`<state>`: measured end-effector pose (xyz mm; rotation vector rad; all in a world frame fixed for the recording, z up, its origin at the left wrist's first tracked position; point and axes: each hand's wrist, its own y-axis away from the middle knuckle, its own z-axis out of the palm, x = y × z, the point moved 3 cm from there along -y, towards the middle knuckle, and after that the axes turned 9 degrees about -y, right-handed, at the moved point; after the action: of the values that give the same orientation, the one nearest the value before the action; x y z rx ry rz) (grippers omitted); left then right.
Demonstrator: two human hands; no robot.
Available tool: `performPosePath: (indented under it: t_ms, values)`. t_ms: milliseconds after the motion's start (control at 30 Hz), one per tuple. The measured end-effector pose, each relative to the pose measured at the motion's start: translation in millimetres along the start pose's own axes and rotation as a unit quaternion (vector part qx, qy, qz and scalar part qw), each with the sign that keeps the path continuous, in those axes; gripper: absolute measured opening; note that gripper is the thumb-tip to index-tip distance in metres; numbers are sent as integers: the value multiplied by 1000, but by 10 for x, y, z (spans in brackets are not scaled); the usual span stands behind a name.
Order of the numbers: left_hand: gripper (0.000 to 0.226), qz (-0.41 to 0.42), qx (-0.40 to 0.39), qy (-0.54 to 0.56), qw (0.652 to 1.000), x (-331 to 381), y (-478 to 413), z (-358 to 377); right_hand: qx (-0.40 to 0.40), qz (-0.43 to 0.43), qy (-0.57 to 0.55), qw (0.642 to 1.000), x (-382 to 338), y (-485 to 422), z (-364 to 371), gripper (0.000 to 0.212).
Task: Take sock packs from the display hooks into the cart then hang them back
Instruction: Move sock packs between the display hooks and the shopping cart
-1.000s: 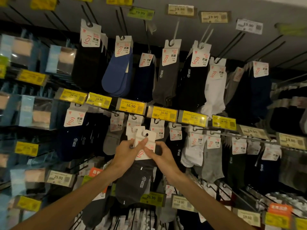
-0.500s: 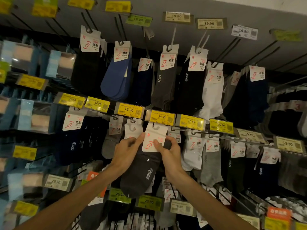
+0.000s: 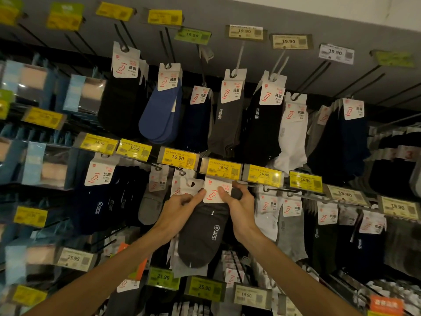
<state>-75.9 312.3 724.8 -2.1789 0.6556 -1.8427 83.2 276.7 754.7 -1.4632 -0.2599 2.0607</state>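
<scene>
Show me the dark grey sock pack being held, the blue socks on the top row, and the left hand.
dark grey sock pack (image 3: 202,236), head view, on the sock fabric below the white card.
blue socks (image 3: 159,115), head view, middle of the blue fabric.
left hand (image 3: 180,208), head view, back of the hand.

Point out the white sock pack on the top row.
The white sock pack above the rightmost 16.90 tag; the row's other packs are black, grey or blue.
</scene>
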Motion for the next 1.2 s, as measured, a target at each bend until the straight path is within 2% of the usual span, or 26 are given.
performPosePath:
  t_ms: [100,200,333,400,533,700,833,900,1000,1100,1200]
  values:
    - [48,4,6,-38,999,-46,-1,4,9,3,15,1000,69,-65,-24,30]
    - [43,44,14,-157,987,-82,37,-24,22,11,32,999,184,-206,-37,32]
    - [20,77,53,-231,969,-186,39,-171,36,15,71,997,344,-528,-66,36]
    - [8,73,52,-227,970,-286,15,-251,46,23,104,993,448,-684,-89,37]
    - [17,40,17,-140,989,-414,-21,-316,69,45,177,981,697,-888,-122,39]
    - [29,23,1,-40,999,-495,-76,-349,82,64,214,971,840,-1061,-122,45]
    - [19,15,-2,-34,999,-488,-41,-351,82,99,279,952,916,-1177,-129,82]
    - [18,8,-7,-30,999,-500,8,-357,86,109,315,939,934,-1195,-150,90]
    - [34,8,-21,-9,1000,-444,135,-353,89,116,354,924,923,-1107,-161,89]
    - [74,3,-32,16,999,-409,260,-288,106,91,366,920,905,-839,-222,78]
    - [107,1,-45,10,999,-413,358,-164,81,22,335,939,832,-445,-327,62]
